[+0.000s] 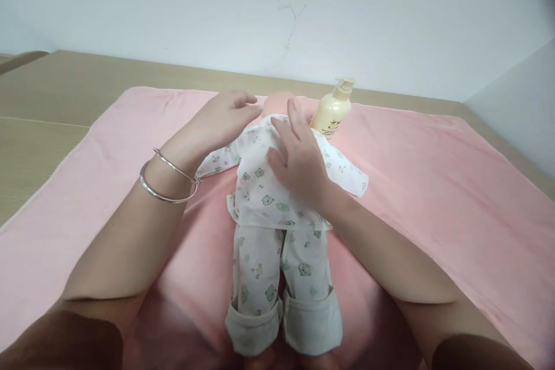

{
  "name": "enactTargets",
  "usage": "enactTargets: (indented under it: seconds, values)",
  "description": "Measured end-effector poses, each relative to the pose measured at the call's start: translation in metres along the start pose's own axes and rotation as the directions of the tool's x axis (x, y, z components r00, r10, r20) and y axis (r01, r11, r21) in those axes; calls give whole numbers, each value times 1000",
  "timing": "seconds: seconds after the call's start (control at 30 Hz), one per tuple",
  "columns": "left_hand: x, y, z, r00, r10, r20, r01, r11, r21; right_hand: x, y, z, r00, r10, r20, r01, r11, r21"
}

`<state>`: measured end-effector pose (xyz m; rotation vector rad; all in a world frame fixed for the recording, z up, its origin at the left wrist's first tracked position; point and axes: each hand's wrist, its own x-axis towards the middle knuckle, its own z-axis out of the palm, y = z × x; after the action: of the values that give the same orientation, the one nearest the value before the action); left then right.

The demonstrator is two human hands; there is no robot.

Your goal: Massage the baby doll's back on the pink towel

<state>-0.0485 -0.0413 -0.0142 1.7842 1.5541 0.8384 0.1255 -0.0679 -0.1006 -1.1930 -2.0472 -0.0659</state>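
Observation:
A baby doll (pixel 280 103) lies on a pink blanket (pixel 182 295), its feet toward me and its head at the far end. It wears a white long-sleeved top (pixel 264 185) printed with green bears, and matching trousers (pixel 260 260) with the cuffs turned up. My left hand (pixel 228 118), a double silver bangle on the wrist, is at the doll's left-side shoulder and head, fingers stretched out. Over the upper part of the top is my right hand (pixel 299 156), its fingers spread, slightly blurred. Whether either hand touches the doll, I cannot tell. My hands partly hide the head and shoulders.
A pale yellow pump bottle (pixel 333 110) stands on the blanket, just right of the doll's head. Beneath the blanket is a wooden table (pixel 65 92), its far edge near a white wall (pixel 173 17). A dark panel hangs at the top.

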Motion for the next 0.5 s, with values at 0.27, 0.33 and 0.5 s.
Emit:
enactTargets:
  seconds: [0.27,0.33,0.5]
  values:
    - [-16,15,29,996,24,84,-7,982,-191,39,42,-70,979,138,-147,-159,976,-149]
    - [-14,19,44,994,58,94,-23,942,-334,45,63,-78,982,155,-108,-172,971,-164]
    - [20,34,79,968,108,227,77,731,-678,53,104,-68,987,147,57,-139,982,-125]
